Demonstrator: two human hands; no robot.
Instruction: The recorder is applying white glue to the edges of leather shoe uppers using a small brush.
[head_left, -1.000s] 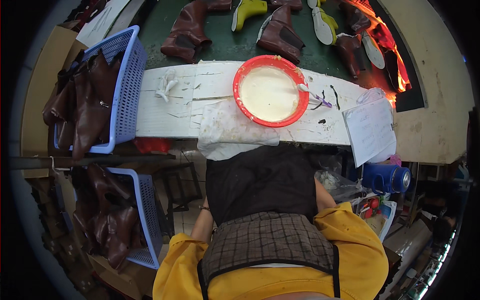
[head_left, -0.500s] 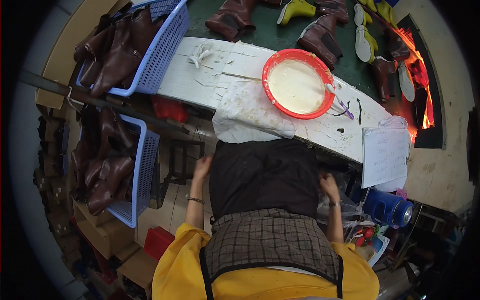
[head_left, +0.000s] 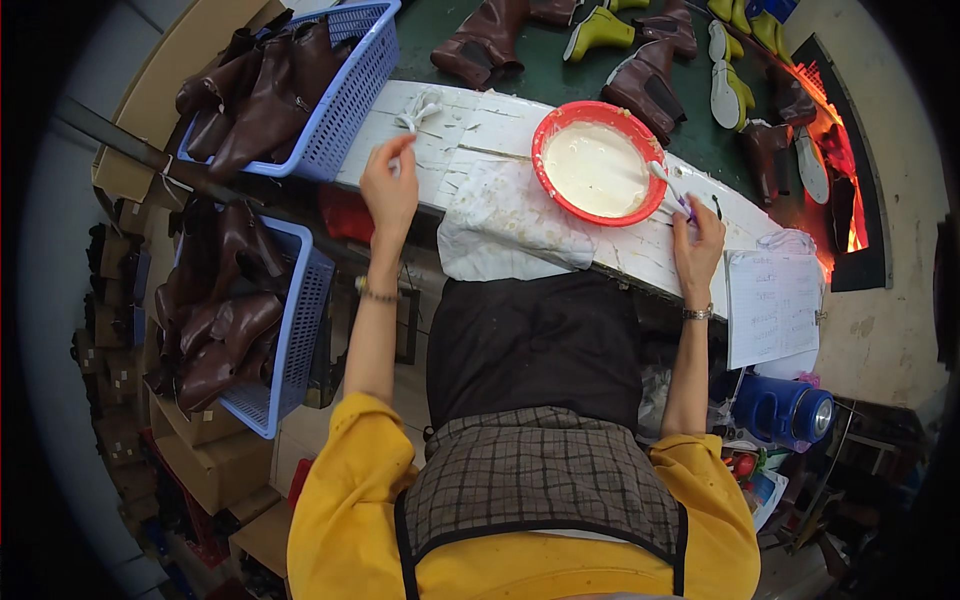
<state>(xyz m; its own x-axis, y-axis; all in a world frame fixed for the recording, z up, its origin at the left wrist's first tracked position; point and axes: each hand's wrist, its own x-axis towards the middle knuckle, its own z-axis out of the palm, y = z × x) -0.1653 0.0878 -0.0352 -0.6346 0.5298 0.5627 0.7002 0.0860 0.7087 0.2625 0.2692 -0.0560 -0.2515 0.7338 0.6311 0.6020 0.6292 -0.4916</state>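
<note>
My left hand (head_left: 390, 190) is raised over the near edge of the white bench, fingers bent and a little apart. Its fingertips are close to a crumpled white bundle (head_left: 424, 106), perhaps cloth or string; whether they touch it is unclear. My right hand (head_left: 698, 250) is at the bench's right side, its thumb and fingers around the purple handle of a small brush (head_left: 677, 188). The white head of that brush rests on the rim of a red bowl (head_left: 541, 181). Thick cream-coloured paste (head_left: 596, 168) fills much of the bowl.
A stained white cloth (head_left: 510, 215) hangs over the bench edge. Blue baskets (head_left: 335, 115) of brown boots stand at left. More brown boots (head_left: 645, 85) and yellow-green ones lie on the green surface beyond. Written sheets (head_left: 770, 310), a blue flask (head_left: 785, 410) and an orange glowing heater (head_left: 855, 200) are at right.
Both hands have risen from beside my apron to the bench: the left toward the white bundle, the right onto the brush handle. The view has shifted slightly.
</note>
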